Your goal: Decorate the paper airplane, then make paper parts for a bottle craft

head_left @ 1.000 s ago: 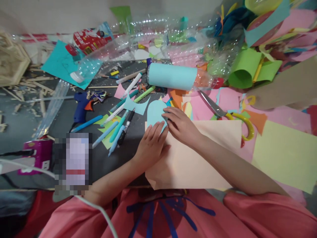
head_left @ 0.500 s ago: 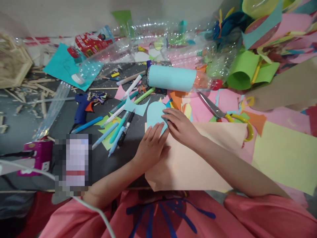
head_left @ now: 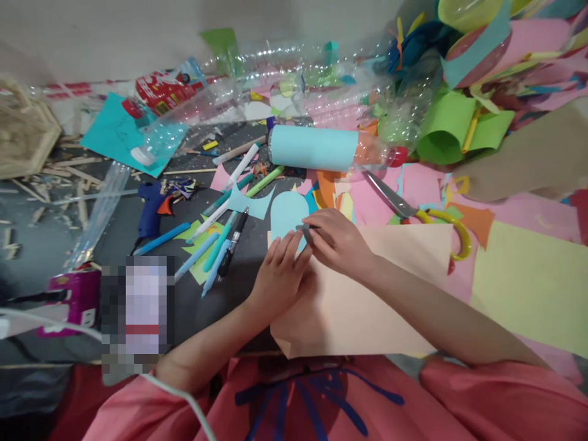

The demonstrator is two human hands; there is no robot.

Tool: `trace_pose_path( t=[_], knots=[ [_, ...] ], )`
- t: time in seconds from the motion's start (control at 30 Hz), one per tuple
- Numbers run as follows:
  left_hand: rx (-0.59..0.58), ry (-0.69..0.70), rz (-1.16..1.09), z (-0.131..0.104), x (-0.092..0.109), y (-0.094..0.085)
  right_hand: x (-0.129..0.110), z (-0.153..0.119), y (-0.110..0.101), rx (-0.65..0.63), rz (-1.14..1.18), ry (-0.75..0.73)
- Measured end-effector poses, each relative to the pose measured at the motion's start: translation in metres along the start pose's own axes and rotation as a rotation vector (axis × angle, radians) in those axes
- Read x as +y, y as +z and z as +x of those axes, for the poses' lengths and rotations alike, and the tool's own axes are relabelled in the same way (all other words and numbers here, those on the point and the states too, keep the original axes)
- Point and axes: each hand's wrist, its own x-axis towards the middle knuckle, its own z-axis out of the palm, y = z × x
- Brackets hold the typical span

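Observation:
A light blue paper piece with a rounded top [head_left: 289,213] lies partly on the dark table and partly on a large peach sheet [head_left: 372,306]. My left hand [head_left: 281,275] rests flat on its lower part, fingers spread. My right hand [head_left: 337,239] is beside it, thumb and fingers pinched on a small dark grey piece [head_left: 305,231] at the blue paper's right edge. Above them lies a bottle wrapped in light blue paper [head_left: 315,147], with a red cap. Yellow-handled scissors [head_left: 416,212] lie to the right.
Pens and markers [head_left: 232,239], a blue glue gun [head_left: 150,208] and a magenta box [head_left: 73,297] are on the left. Clear bottles [head_left: 165,136] lie behind. Green paper rolls [head_left: 448,125] and a yellow sheet [head_left: 533,288] are on the right. A white cable crosses the lower left.
My right hand's fingers have closed together around the small dark piece, which now shows more clearly. My left hand stays on the blue paper. The view has shifted slightly.

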Motion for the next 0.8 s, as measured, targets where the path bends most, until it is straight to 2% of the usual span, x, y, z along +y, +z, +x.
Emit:
trace_pose_path(
  t=[0.1,0.13,0.23,0.3,0.4,0.57,0.7,0.8],
  knots=[
    [0.017,0.010,-0.006,0.000,0.000,0.002,-0.012,0.002,-0.009,0.008,-0.052,-0.010],
    [0.030,0.018,-0.005,0.000,0.000,0.002,-0.016,0.003,-0.013,-0.039,-0.064,-0.008],
    [0.051,0.022,-0.005,0.000,0.000,0.002,-0.030,-0.001,-0.030,-0.283,-0.140,-0.005],
    [0.039,0.009,-0.005,0.000,0.001,0.000,-0.034,-0.009,-0.038,-0.338,-0.236,0.013],
    [0.019,-0.003,0.003,0.000,0.001,-0.001,-0.028,-0.026,-0.040,-0.305,-0.376,0.049],
    [0.020,-0.014,-0.004,-0.002,0.001,0.002,-0.009,-0.047,-0.030,-0.379,-0.422,0.053],
    [0.016,-0.031,0.004,-0.004,0.001,0.004,-0.009,-0.043,-0.029,-0.358,-0.379,0.047],
    [0.008,-0.027,0.007,-0.004,0.001,0.003,-0.008,-0.030,-0.042,-0.277,-0.341,0.061]
  ],
)
